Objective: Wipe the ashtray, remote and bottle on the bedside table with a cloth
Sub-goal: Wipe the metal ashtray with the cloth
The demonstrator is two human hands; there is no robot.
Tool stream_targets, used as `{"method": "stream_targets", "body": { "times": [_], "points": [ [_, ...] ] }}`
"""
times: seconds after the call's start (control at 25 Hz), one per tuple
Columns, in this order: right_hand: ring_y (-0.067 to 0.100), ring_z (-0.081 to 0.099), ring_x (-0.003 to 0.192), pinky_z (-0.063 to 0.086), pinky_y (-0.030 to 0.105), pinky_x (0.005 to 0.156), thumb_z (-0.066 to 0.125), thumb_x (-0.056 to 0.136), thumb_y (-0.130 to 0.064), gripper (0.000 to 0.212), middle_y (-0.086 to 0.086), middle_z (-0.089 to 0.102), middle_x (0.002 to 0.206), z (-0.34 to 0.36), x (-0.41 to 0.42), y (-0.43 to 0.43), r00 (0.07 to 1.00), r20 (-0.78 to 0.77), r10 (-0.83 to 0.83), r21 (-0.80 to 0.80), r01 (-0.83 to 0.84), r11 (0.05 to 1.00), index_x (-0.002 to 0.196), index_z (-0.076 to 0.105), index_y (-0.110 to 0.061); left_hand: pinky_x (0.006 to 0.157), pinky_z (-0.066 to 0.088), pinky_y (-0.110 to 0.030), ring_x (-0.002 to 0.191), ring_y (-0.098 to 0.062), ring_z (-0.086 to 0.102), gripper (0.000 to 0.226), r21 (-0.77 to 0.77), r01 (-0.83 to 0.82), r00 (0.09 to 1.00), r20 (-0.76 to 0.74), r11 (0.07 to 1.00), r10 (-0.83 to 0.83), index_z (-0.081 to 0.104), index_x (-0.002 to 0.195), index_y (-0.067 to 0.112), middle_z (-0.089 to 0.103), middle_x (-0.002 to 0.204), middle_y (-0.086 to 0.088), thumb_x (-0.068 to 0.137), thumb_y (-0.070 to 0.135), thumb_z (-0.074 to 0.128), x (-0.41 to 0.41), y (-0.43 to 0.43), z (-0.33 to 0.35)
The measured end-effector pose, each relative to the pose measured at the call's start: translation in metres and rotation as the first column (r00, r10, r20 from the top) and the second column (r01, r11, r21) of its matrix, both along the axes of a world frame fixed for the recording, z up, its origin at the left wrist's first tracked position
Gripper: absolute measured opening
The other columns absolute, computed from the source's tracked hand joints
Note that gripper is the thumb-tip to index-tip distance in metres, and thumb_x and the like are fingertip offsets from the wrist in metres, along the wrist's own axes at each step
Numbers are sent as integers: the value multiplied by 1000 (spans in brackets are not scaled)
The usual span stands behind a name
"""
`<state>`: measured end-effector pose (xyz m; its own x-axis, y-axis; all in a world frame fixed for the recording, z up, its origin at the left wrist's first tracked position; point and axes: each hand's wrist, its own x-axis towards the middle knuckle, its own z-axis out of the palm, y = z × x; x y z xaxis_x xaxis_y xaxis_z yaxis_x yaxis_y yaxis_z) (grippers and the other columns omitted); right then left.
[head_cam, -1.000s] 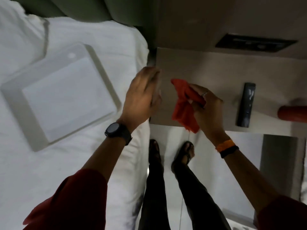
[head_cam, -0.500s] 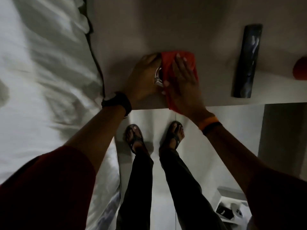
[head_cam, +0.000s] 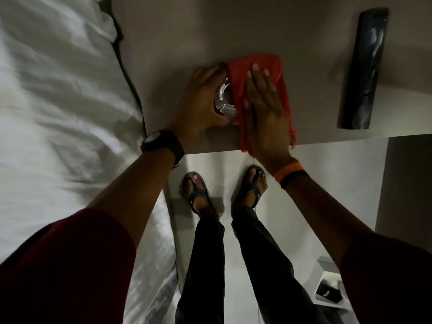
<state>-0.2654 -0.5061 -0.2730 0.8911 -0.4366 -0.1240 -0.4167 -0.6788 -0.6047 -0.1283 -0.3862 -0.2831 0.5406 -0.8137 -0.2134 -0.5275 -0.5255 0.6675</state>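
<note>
So we're looking straight down at our own hands over the bedside table (head_cam: 304,31). Our left hand (head_cam: 198,101) is curled around the ashtray (head_cam: 224,99), fingers wrapped over its far and near sides so it's clamped in place; only the shiny metal rim and one notch peek out between thumb and fingers. Our right hand (head_cam: 264,106) lies flat, fingers straight and close together, palm pressing the red cloth (head_cam: 240,78) down onto the right part of the ashtray. Nothing's pinched there, the open hand just pushes down on the fabric. The cloth drapes over the ashtray's right side, spreads on the tabletop past our fingertips, and a corner hangs off the near edge of the table.

Both forearms reach forward from dark red sleeves, wrists about level with the table edge. There's a black watch (head_cam: 161,143) on the left wrist, and an orange band (head_cam: 288,171) with a darker one beside it on the right.

The remote (head_cam: 364,71) lies on the table well off to the right, lengthwise away from us, touching nothing. White bedding (head_cam: 58,101) fills the left side, right against the table. Our sandalled feet (head_cam: 196,192) stand on the pale floor below.
</note>
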Motion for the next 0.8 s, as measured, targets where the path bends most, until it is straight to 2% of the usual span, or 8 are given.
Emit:
{"method": "stream_targets", "body": {
  "times": [0.08,0.2,0.36,0.44,0.56,0.68,0.72,0.8],
  "points": [
    [32,18,152,16,44,128,30,107,-30,48,13,29,160,3,-28,14,999,-6,35,-46,-35,998,150,29,-9,114,25,-22,136,-30,42,99,8,-18,1000,-16,1000,18,39,149,6,46,150,-11,68,47,79,-3,3,1],
    [30,21,151,16,36,127,29,106,-34,50,11,30,160,5,-15,0,996,-33,81,-33,-82,996,150,29,-10,110,28,-23,134,-32,42,100,3,-128,992,-6,992,128,36,150,5,44,149,-14,71,46,82,-21,3,4],
    [26,24,150,5,1,114,40,104,-16,43,8,36,158,3,36,-40,990,-35,137,113,-133,985,146,39,-10,97,41,-27,120,-29,49,113,94,-187,982,-8,978,189,40,148,15,55,125,-14,56,72,73,-49,21,10],
    [26,23,150,6,-2,112,43,101,-11,42,9,38,156,-2,41,-52,978,-11,210,193,-204,960,143,43,-9,102,45,-37,123,-32,49,113,80,-177,984,53,981,173,44,145,11,54,132,-16,54,76,64,-47,26,11],
    [27,25,150,10,-2,112,45,100,-11,42,9,41,155,1,46,-59,980,17,197,298,-193,935,142,45,-9,109,37,-28,131,-31,46,111,78,-46,995,91,996,39,39,148,10,43,151,-10,59,66,77,-28,6,5],
    [26,21,151,8,4,116,42,102,-13,44,8,36,158,10,31,-45,996,57,73,272,-86,959,145,39,-11,99,45,-30,121,-21,56,93,28,-19,988,152,999,15,51,136,21,56,140,5,60,69,76,-15,-10,-1],
    [27,18,152,8,11,121,40,102,-14,45,10,32,159,11,13,-32,998,45,40,223,-49,974,147,36,-11,98,45,-27,120,-22,57,88,-4,-42,986,160,999,42,55,134,20,59,137,4,63,69,72,-15,-8,-1],
    [32,15,152,13,38,128,39,101,-10,48,13,26,161,11,-30,4,1000,-11,13,97,-11,995,149,31,-10,98,39,-23,121,-28,56,88,-49,-91,982,159,995,98,54,137,12,57,141,-4,67,64,67,-18,-3,0]
  ]
}}
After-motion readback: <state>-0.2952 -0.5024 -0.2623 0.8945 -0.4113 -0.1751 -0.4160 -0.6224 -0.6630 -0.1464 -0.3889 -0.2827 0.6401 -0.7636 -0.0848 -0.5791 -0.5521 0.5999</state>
